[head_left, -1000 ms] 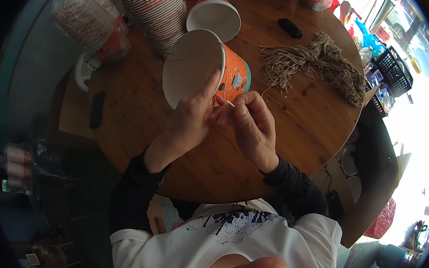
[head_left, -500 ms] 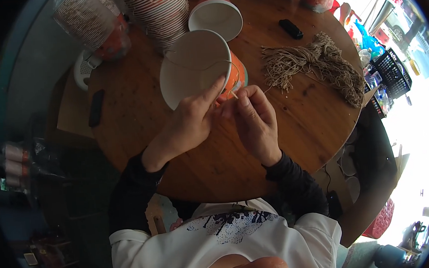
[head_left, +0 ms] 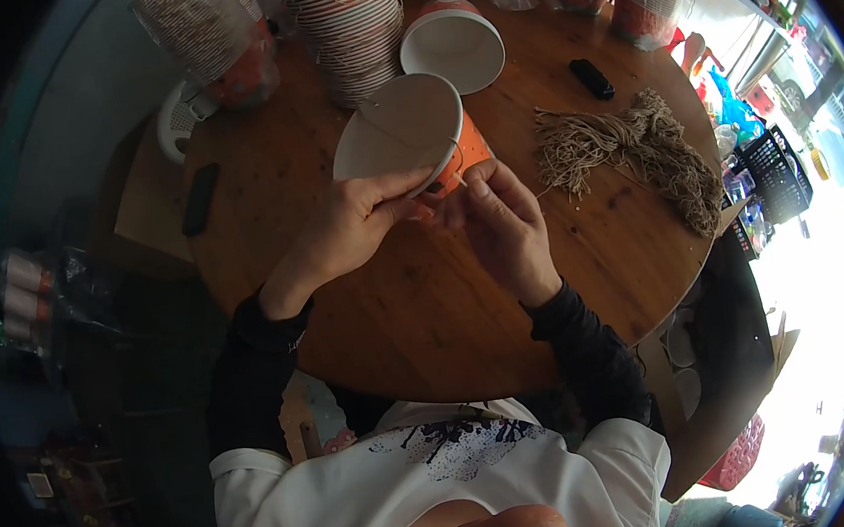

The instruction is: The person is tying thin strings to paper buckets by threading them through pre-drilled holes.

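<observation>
A white-lined paper bucket with an orange outside lies tilted in front of me, its mouth facing left and toward me. My left hand is closed on its near rim, fingers along the inner wall and thumb outside. A thin tan cord runs across the bucket's mouth and over the rim to the orange side. Near that side, my right hand pinches the cord between thumb and forefinger. The fingertips hide where the cord meets the bucket wall.
A bundle of tan cords lies on the round wooden table at right, below a small black object. Behind the bucket stand a tall stack of corded buckets and another white bucket. A dark flat object sits at the left edge.
My left hand's forefinger no longer points along the outer rim; the fingers now lie inside the bucket. The view has shifted slightly, and my right hand keeps its pinch on the cord.
</observation>
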{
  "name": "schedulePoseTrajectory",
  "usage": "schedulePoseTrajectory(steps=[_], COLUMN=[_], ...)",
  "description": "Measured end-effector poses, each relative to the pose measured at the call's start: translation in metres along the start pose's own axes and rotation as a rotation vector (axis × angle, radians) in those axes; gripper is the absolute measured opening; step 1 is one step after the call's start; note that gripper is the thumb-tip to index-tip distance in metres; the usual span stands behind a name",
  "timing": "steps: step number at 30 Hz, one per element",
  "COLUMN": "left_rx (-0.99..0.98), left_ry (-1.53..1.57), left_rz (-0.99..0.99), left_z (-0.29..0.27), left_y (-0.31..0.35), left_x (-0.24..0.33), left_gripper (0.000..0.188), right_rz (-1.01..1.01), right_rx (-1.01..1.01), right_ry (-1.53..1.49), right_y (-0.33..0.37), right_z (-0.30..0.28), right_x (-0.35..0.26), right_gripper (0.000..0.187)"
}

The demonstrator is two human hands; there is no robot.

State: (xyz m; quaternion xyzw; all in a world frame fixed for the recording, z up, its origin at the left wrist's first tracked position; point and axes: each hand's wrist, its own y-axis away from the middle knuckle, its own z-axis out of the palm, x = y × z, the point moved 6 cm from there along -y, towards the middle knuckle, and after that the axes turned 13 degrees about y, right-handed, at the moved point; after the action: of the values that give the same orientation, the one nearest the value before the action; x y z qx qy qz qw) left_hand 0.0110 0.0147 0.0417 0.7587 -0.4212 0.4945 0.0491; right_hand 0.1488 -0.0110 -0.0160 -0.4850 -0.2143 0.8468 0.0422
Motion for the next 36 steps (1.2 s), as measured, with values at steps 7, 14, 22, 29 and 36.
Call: schedulePoseTrajectory(steps=[7,14,22,29,36], left_rx=[0.096,0.261,0.262,0.214,0.199], left_ry=[0.193,0.221,0.282,0.465,0.366], left_rz=[-0.041,-0.076,-0.202,-0.221,-0.222], left_z=[-0.011,-0.019,-0.008,0.004,0.004], left_y=[0.011,0.009,0.004,0.004,0.006], left_x=[-0.016,-0.035,-0.035,-0.038,-0.039], left_gripper=[0.037,0.014,0.017,0.017,0.016], right_rz=[0.008,-0.023,-0.396,-0.394,-0.414], right_rx=[-0.094,0.032,0.269,0.306,0.299], right_ry=[0.452,0.252,1.183,1.219,1.257], right_y=[0.002,0.000,0.007,0.008,0.007], right_z=[0.016,-0.007,-0.002,-0.001,0.000], right_x=[-0.001,0.013,-0.020,-0.022,-0.021], right_gripper=[0.014,0.014,0.014,0.014,0.013])
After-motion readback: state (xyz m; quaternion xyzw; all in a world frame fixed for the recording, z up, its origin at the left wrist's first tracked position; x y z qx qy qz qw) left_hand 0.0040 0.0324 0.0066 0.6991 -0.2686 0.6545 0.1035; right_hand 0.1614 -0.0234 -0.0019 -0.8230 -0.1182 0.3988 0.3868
